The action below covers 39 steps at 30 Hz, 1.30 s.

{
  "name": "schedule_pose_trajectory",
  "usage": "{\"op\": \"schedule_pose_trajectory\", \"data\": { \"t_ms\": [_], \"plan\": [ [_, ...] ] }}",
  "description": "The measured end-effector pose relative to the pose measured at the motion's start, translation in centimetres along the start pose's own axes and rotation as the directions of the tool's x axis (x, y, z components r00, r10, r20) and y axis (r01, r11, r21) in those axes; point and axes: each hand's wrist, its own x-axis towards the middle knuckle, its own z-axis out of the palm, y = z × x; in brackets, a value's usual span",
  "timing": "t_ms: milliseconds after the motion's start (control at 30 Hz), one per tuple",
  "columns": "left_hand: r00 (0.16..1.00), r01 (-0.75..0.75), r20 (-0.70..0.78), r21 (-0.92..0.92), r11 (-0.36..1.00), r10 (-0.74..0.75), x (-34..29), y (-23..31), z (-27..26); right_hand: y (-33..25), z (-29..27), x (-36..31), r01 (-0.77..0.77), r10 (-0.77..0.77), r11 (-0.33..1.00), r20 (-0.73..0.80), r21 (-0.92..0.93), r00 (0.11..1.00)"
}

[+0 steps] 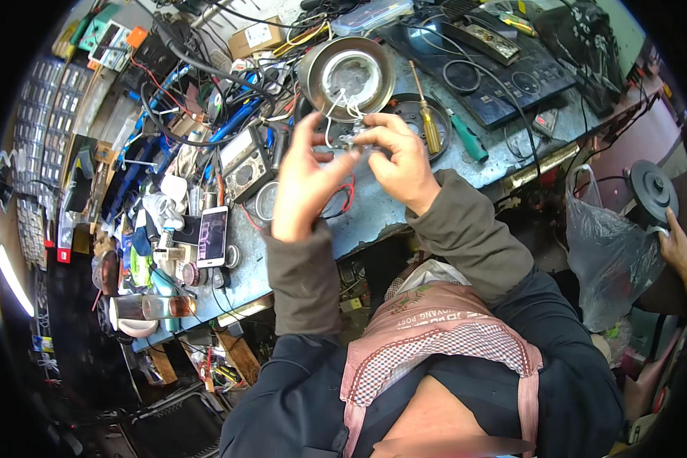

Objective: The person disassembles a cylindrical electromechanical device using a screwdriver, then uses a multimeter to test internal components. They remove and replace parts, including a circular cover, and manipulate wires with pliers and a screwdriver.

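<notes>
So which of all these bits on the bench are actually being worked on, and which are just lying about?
In hand:
- left hand and right hand, both pinching a small part with white wires
- round metal base, where the wires seem to lead

Lying about:
- yellow-handled screwdriver
- green-handled screwdriver
- multimeter
- phone
- black cooktop
- plastic bag

Item count, by kind:
- Screwdrivers: two, upper centre; one yellow-handled screwdriver (pixel 430 114), one green-handled screwdriver (pixel 467 137).
- Round metal pans: one (pixel 346 74), upper centre.
- Phones: one (pixel 212 236), left of centre.
- Analogue meters: one (pixel 244 170).
- Plastic bags: one (pixel 607 252), right.
- Cardboard boxes: one (pixel 257 37), top.
</notes>
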Motion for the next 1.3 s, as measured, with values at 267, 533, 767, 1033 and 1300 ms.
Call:
{"op": "schedule_pose_trajectory", "data": {
  "t_ms": [267,533,767,1033,1300],
  "plan": [
    [0.994,0.101,0.025,-0.601,0.793,-0.108,-0.2,-4.4,2.1,-0.5,-0.3,0.0,-0.008,0.011,0.998,-0.046,0.068,0.999],
    [0.981,-0.108,-0.196,-0.559,0.822,-0.004,-2.2,-4.5,2.3,-0.7,-0.2,-0.4,0.140,-0.137,0.984,0.028,-0.112,0.990],
    [0.858,-0.167,-0.465,0.153,0.974,0.220,-6.2,-4.4,3.6,-0.9,-0.9,-0.7,0.217,-0.213,0.974,0.063,-0.065,0.975],
    [0.830,0.151,-0.556,0.306,0.940,0.048,-10.0,-8.3,-2.5,-1.5,-0.9,-1.1,0.165,-0.165,0.986,0.011,0.006,0.986],
    [0.859,0.099,-0.457,0.589,0.802,0.229,-3.7,-8.4,-8.2,-2.6,-3.1,-6.0,0.210,-0.173,0.975,0.338,-0.076,0.925]
  ]
}}
